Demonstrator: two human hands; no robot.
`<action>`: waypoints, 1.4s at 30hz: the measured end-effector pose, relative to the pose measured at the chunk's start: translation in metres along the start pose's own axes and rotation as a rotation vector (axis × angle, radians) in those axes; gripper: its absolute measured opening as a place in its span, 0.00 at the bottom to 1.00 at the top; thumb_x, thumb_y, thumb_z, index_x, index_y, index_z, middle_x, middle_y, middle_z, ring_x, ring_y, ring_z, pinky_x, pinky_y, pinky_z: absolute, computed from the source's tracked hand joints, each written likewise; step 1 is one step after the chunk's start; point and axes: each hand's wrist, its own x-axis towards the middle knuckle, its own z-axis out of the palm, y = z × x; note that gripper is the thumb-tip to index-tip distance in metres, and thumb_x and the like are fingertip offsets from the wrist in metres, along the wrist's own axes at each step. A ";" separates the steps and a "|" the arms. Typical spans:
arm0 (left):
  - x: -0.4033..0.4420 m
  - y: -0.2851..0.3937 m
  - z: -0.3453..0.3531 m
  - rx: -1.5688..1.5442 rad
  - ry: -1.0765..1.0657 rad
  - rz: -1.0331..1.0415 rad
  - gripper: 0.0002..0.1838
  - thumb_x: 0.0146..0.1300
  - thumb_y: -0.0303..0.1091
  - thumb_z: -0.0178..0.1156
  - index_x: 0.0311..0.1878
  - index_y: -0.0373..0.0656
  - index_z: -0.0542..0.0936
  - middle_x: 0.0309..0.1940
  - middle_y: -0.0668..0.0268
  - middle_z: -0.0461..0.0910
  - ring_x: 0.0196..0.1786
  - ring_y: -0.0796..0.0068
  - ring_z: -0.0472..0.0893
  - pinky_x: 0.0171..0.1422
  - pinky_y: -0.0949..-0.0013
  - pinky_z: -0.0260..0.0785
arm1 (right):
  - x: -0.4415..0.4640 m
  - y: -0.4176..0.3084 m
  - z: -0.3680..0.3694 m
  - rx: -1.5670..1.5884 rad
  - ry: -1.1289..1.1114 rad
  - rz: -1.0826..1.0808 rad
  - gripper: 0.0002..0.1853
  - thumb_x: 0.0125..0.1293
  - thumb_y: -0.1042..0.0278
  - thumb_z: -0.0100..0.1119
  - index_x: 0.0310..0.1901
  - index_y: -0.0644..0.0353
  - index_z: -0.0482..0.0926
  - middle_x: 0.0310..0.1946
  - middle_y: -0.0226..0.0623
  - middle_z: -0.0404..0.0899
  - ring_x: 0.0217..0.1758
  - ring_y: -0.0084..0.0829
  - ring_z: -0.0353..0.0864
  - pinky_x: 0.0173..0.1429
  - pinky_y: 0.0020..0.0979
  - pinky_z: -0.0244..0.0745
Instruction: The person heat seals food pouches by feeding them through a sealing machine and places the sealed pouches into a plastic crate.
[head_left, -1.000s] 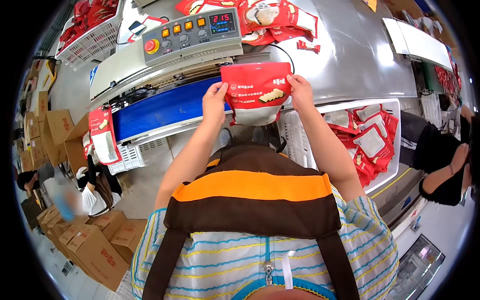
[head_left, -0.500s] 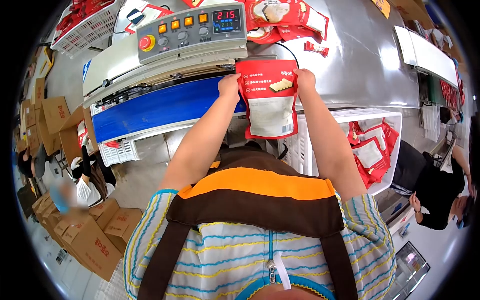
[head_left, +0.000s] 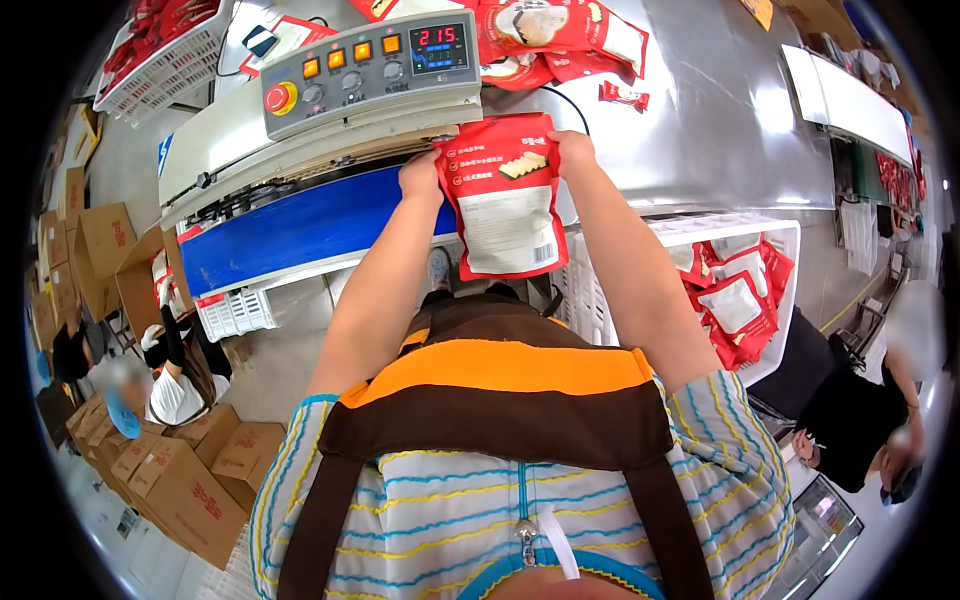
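A red and white snack pouch [head_left: 508, 215] hangs upright between my two hands, its top edge at the right end of a band sealer [head_left: 330, 130]. My left hand [head_left: 422, 177] pinches the pouch's upper left edge, close to the sealer's blue conveyor belt [head_left: 310, 228]. On the upper right edge, my right hand [head_left: 573, 154] grips with closed fingers. The sealer's panel [head_left: 372, 68] shows a red 215, lit orange switches and a red stop button.
More pouches [head_left: 560, 30] and a small red packet [head_left: 623, 97] lie on the steel table [head_left: 720, 120]. A white crate [head_left: 680, 232] of pouches stands right of me. Co-workers are at both sides, near cardboard boxes [head_left: 190, 490] on the left. A phone [head_left: 260, 42] lies behind the sealer.
Both hands have moved left with the pouch, bringing its top edge closer along the sealer's right end. The pouch now tilts slightly.
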 end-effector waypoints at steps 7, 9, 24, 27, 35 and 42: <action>-0.003 0.039 -0.035 -0.012 0.050 -0.023 0.09 0.55 0.28 0.55 0.39 0.36 0.73 0.32 0.60 0.77 0.31 0.70 0.78 0.32 0.71 0.71 | -0.014 0.025 0.038 -0.018 -0.106 0.013 0.07 0.52 0.79 0.54 0.33 0.73 0.73 0.33 0.46 0.76 0.33 0.36 0.77 0.40 0.36 0.75; 0.012 0.044 -0.058 -0.007 0.033 -0.007 0.09 0.56 0.26 0.53 0.40 0.34 0.72 0.36 0.58 0.77 0.36 0.66 0.78 0.39 0.68 0.72 | -0.029 0.028 0.056 -0.093 -0.092 -0.039 0.08 0.50 0.77 0.57 0.32 0.71 0.75 0.31 0.47 0.77 0.32 0.36 0.77 0.38 0.36 0.74; -0.115 0.088 -0.117 0.845 0.262 0.617 0.17 0.55 0.29 0.53 0.47 0.33 0.66 0.44 0.56 0.70 0.46 0.67 0.71 0.52 0.69 0.63 | -0.112 -0.007 -0.130 0.104 0.133 -0.516 0.09 0.59 0.67 0.48 0.32 0.65 0.72 0.22 0.37 0.75 0.20 0.27 0.77 0.25 0.27 0.71; -0.147 0.066 -0.089 0.874 0.030 0.542 0.15 0.57 0.28 0.50 0.48 0.33 0.66 0.45 0.57 0.70 0.48 0.68 0.70 0.54 0.71 0.60 | -0.106 0.025 -0.291 0.280 0.492 -0.625 0.08 0.61 0.68 0.44 0.35 0.63 0.71 0.24 0.33 0.72 0.21 0.26 0.71 0.24 0.27 0.69; -0.189 0.037 0.011 0.945 -0.484 0.402 0.11 0.60 0.26 0.46 0.47 0.39 0.69 0.43 0.65 0.73 0.44 0.75 0.73 0.45 0.75 0.62 | -0.113 0.080 -0.536 0.866 1.177 -0.078 0.12 0.57 0.65 0.54 0.30 0.68 0.74 0.21 0.42 0.76 0.24 0.37 0.77 0.27 0.33 0.71; -0.206 0.040 -0.008 1.058 -0.372 0.313 0.12 0.60 0.26 0.47 0.48 0.39 0.67 0.43 0.63 0.72 0.40 0.75 0.74 0.39 0.75 0.65 | -0.097 0.084 -0.628 0.273 1.576 -0.288 0.17 0.52 0.67 0.60 0.42 0.68 0.73 0.40 0.42 0.76 0.37 0.36 0.75 0.43 0.33 0.69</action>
